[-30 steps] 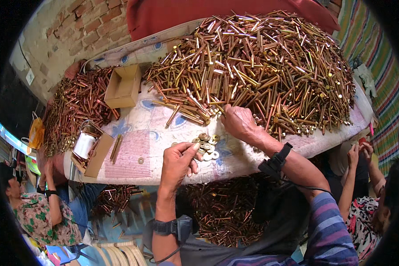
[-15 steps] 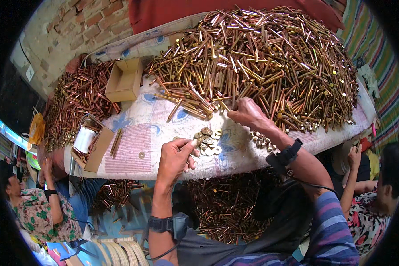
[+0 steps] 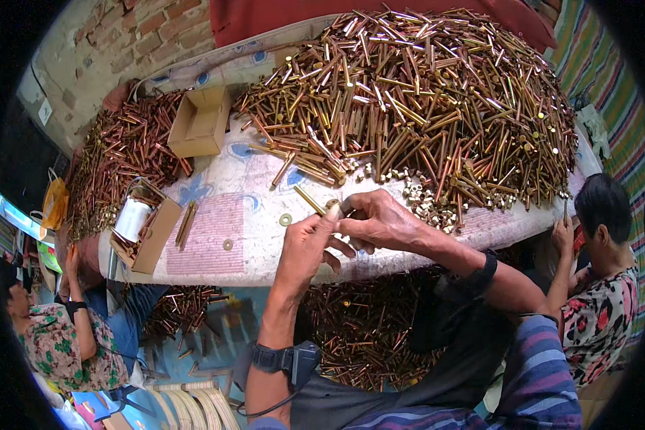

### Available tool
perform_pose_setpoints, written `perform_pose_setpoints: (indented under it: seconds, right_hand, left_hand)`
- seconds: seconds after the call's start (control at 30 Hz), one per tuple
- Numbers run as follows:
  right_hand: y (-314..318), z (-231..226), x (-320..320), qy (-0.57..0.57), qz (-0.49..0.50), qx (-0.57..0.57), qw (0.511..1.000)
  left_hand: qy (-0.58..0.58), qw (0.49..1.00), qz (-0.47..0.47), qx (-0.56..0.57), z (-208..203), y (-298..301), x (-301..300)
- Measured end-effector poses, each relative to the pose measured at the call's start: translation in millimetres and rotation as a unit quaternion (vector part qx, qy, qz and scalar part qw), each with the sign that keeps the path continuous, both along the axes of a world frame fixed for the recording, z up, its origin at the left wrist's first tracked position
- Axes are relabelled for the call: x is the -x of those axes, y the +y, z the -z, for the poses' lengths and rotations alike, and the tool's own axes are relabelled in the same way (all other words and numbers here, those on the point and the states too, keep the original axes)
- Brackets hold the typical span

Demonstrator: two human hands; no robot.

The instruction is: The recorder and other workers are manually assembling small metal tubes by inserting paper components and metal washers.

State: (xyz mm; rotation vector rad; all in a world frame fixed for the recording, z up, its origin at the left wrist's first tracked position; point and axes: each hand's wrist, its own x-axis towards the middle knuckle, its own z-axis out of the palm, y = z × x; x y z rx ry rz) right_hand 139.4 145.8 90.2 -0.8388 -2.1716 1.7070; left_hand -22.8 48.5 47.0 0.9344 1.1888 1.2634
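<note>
On my feed, an open, square brown cardboard box [image 3: 196, 147] sits just left of the big heap of long coppery metal bolts [image 3: 423, 107], perhaps for easy reach. In front of the heap, the left hand [image 3: 302, 251] is pinched closed around a slim, brass-coloured metal bolt [image 3: 309, 200], tilted, I judge, to offer its near end to the other hand. The right hand [image 3: 381, 222], fingers curled, meets it there; whether it grips anything, I can't tell.
</note>
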Motion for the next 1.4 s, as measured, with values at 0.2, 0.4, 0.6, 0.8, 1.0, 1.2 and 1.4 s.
perform_pose_setpoints:
  seconds: [0.2, 0.4, 0.6, 0.8, 1.0, 1.2, 1.4]
  right_hand:
    - [29, 0, 0, -0.008, 0.014, -0.047, 0.999]
    - [51, 44, -16, -0.141, 0.000, -0.290, 0.946]
    - [51, 49, -13, -0.179, -0.005, -0.300, 0.937]
    - [56, 50, -20, -0.154, 0.017, -0.256, 0.954]
    - [46, 12, -12, 0.046, 0.086, 0.026, 0.995]
    - [38, 17, -2, 0.119, 0.084, 0.133, 0.980]
    - [33, 30, 0, 0.136, 0.084, 0.173, 0.972]
  left_hand:
    - [-0.081, 0.988, -0.132, -0.005, 2, -3, 13]
    - [-0.084, 0.985, -0.151, -0.001, 0, -11, 25]
    - [-0.064, 0.987, -0.148, 0.022, 1, -14, 25]
    - [-0.019, 0.993, -0.101, 0.056, 7, -13, 20]
    - [0.143, 0.987, -0.030, 0.064, 18, -8, 14]
    - [0.228, 0.972, -0.042, 0.026, 18, -6, 4]
    - [0.278, 0.959, -0.059, 0.008, 10, -10, 6]
